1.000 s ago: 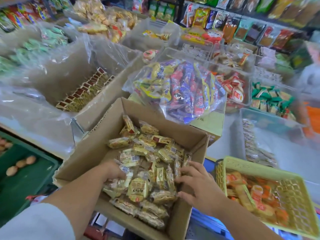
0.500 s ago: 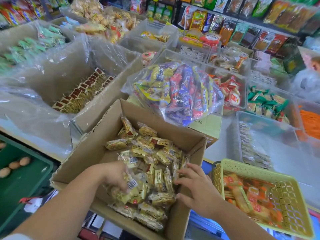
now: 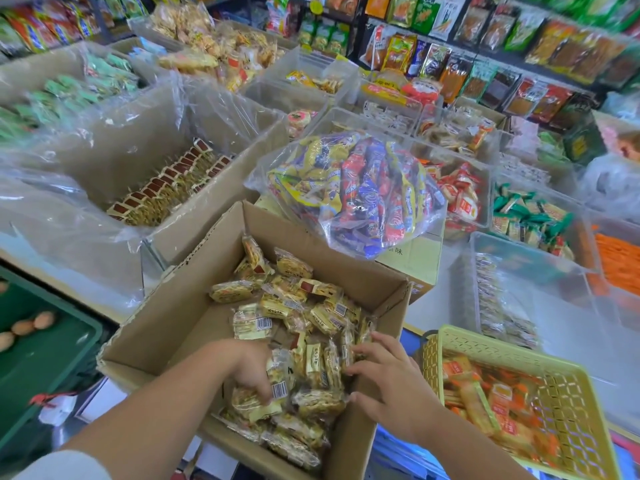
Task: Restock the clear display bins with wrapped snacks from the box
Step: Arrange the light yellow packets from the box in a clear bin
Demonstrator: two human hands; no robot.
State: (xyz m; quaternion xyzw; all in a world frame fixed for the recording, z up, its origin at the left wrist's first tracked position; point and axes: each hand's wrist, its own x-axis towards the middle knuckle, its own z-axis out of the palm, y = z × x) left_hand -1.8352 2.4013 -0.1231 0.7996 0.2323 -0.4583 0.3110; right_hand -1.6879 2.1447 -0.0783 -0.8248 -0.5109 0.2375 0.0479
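Your 2 hands are both down in the box (image 3: 162, 327), which sits open right in front of you. Its near-right half is heaped with snacks (image 3: 298, 306) and its left floor is bare cardboard. The snacks are small pillow packs in clear film. Through the wrap you can see a crumbly golden-brown filling. Each has a yellow printed panel on the front, some carry a dark red band, and several show a white barcode label on the back. Most lie loose at all angles; a few between your hands stand on edge, side by side.

Your left hand (image 3: 247, 367) is sunk into the near side of the heap with its fingers curled down over a clump of packs, gripping them. A barcoded pack lies right against its fingertips. Your right hand (image 3: 389, 379) comes in from the box's right wall with fingers spread and nearly straight, pressing against the upright packs. Its thumb sits lower, touching another pack, and the hand is not closed round anything.

Just right of the box, a yellow basket (image 3: 512, 349) holds orange-wrapped packs. Beyond it stands a clear bin (image 3: 554, 299) with a thin line of clear-wrapped packs along its left wall. Behind the box, a clear bag (image 3: 356, 192) of yellow, blue and red packs rests on a carton (image 3: 412, 261). A green crate (image 3: 52, 358) sits low at your left.
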